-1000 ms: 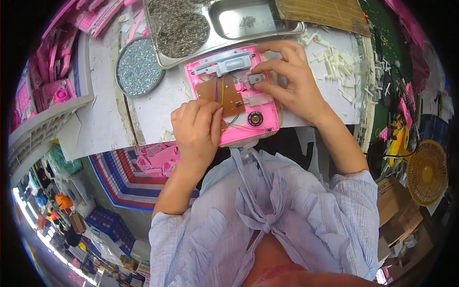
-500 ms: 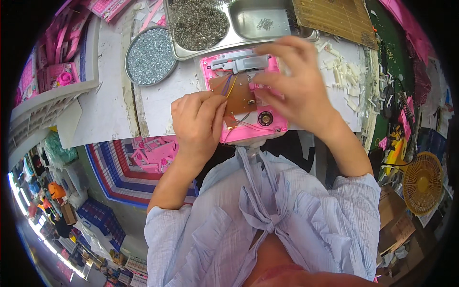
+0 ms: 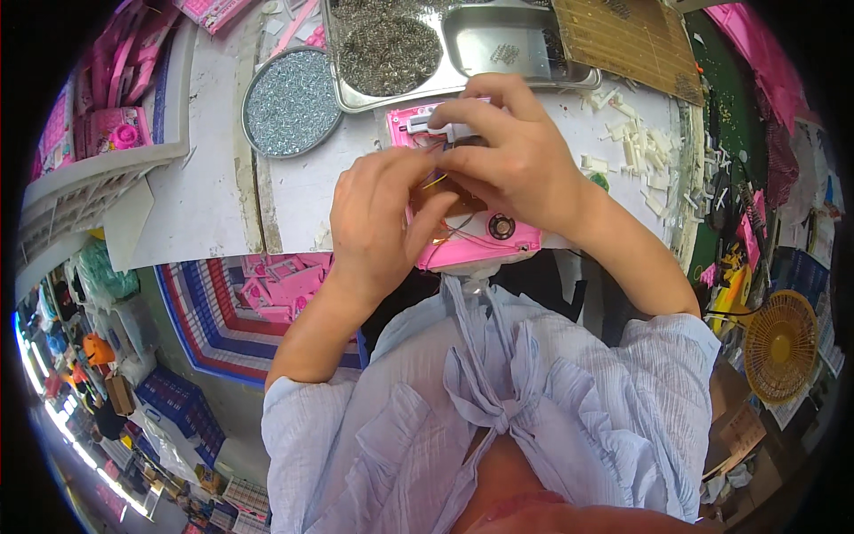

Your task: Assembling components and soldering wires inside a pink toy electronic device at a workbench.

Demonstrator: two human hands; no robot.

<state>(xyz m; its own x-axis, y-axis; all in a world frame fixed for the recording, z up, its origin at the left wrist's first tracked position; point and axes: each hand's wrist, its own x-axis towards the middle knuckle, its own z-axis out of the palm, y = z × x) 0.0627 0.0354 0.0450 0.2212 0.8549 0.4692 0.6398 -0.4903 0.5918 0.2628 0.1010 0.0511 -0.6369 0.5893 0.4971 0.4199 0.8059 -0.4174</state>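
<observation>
A pink plastic housing [image 3: 480, 254] lies before me at the table's front edge. In it are a brown circuit board [image 3: 469, 203], largely covered by my hands, a round black speaker [image 3: 501, 227], thin coloured wires [image 3: 455, 230] and a pale grey part [image 3: 415, 126] at the far end. My left hand [image 3: 374, 209] bends over the board's left side, fingers curled and thumb lower down. From the right, my right hand [image 3: 525, 165] reaches across the housing, its thumb and fingertips drawn together beside the left fingertips, near a yellow wire. What the fingertips hold is hidden.
Beyond the housing stand a round dish of small silvery pieces [image 3: 292, 102] and a steel tray [image 3: 463, 82] with metal parts. White plastic pieces [image 3: 645, 147] lie scattered at right, near a brown board [image 3: 623, 44]. A crate [image 3: 213, 329] of pink parts sits below the table at left.
My right hand has moved left from the housing's right side, and its fingers have closed in beside my left hand. The left fingers have shifted up over the board, which is now mostly covered.
</observation>
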